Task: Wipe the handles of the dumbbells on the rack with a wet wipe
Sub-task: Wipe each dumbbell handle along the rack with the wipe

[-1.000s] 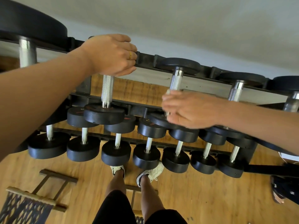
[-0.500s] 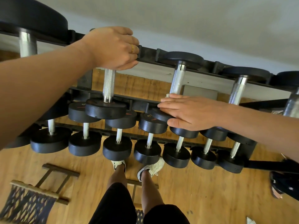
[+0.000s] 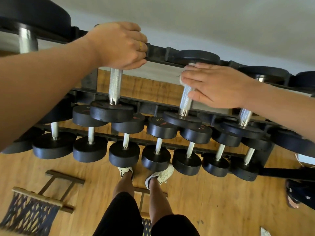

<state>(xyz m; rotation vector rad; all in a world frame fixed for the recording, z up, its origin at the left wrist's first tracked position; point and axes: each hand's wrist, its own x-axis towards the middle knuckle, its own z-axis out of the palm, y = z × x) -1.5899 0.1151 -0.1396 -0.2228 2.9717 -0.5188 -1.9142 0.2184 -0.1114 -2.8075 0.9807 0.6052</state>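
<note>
A black rack carries rows of black dumbbells with knurled steel handles. My left hand grips the far end of one top-row dumbbell handle, fingers curled round it. My right hand lies with straight fingers across the neighbouring top-row handle, near its far end. Under those fingers a white wet wipe is pressed against the steel, with only its edge showing. My thumb rests beside the handle.
Another top-row dumbbell handle shows under my right forearm. Lower rows of smaller dumbbells stick out toward my shoes. A wooden woven stool lies on the wood floor at left. Someone's foot is at right.
My right hand has slid with the wipe from the near end of the handle up to its far end. My left hand has kept its grip on the other handle.
</note>
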